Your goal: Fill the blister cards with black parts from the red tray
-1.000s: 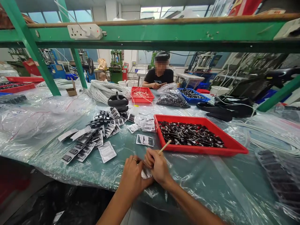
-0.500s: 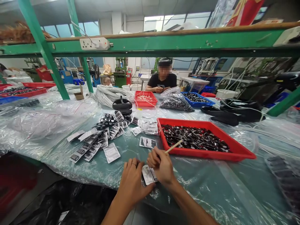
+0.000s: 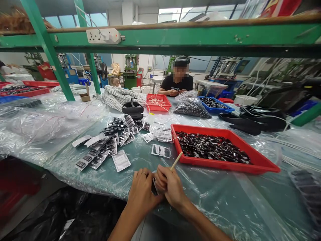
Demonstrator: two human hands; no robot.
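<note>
At the table's near edge, my right hand clenches a stick; between it and my left hand lies a mostly hidden packet. Whether the left grips, I cannot tell. Probably I'm pressing it; next calls for steadiness.

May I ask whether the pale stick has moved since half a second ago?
Yes; against the large red tray, the tip of the pale stick has moved left, toward the near-left corner.
</note>
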